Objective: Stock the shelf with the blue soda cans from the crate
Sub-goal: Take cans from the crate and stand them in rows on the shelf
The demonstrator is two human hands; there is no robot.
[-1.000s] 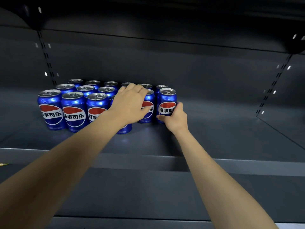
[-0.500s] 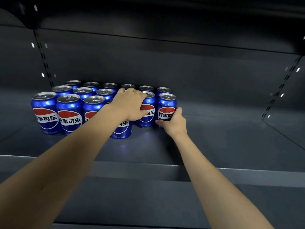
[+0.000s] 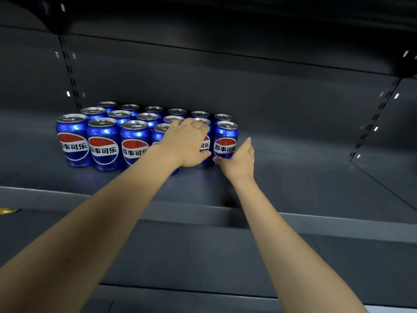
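Several blue soda cans [image 3: 103,145] stand in rows on the left part of the dark shelf [image 3: 304,177]. My left hand [image 3: 187,143] lies over a front-row can [image 3: 174,171], fingers curled across its top and thumb on its right side; most of that can is hidden. My right hand [image 3: 237,161] sits at the rightmost front can [image 3: 225,141]. Its thumb touches the can's lower front, and its fingers are stretched up just off the can's right side. The crate is out of view.
The shelf's right half is bare up to the side wall [image 3: 383,136]. Another shelf board [image 3: 225,30] hangs overhead. A grey front lip [image 3: 338,224] runs below my arms, with a lower shelf [image 3: 203,256] beneath. A yellow scrap [image 3: 9,210] lies at the far left.
My right hand has loosened from the rightmost can, its fingers now spread off the side. My left hand stays on its can. The view has shifted slightly.
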